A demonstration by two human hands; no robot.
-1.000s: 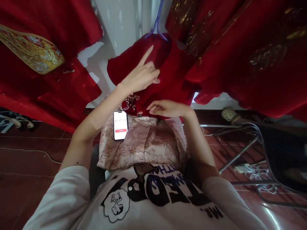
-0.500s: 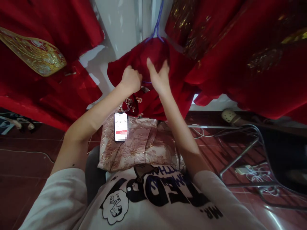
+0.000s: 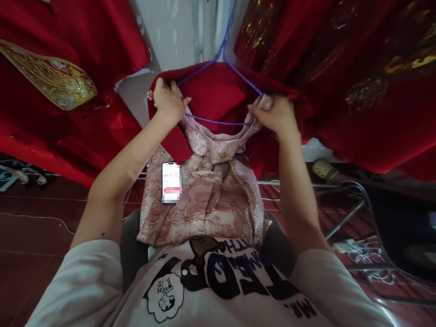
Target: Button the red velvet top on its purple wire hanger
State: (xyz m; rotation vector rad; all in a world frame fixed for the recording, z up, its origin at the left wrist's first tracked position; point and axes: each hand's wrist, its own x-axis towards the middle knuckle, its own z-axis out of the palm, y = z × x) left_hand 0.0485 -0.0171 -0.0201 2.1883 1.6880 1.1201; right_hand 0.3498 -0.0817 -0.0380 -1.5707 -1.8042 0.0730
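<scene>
A purple wire hanger [image 3: 218, 121] hangs in front of me. On it are a pink floral brocade dress [image 3: 218, 150] and a dark red jacket [image 3: 218, 88], which is spread wide behind the dress's neckline. My left hand [image 3: 168, 102] is closed round the jacket's left front edge, beside one dress strap, with its thumb sticking out. Some beaded trim shows by its fingers. At the other shoulder my right hand [image 3: 277, 113] is closed on the jacket's right edge, its thumb near the dress strap; its fingertips are partly hidden. The dress's skirt lies over my lap.
A phone [image 3: 171, 181] with a lit screen lies on the skirt. Red garments with gold decoration [image 3: 57, 77] hang on both sides. To the right are a black chair [image 3: 402, 218], tangled white cables [image 3: 366, 254] and someone's foot in a beige clog [image 3: 322, 170].
My hands have moved apart, the right one farther. The red jacket has been pulled open, exposing the dress's top and the hanger's lower bar.
</scene>
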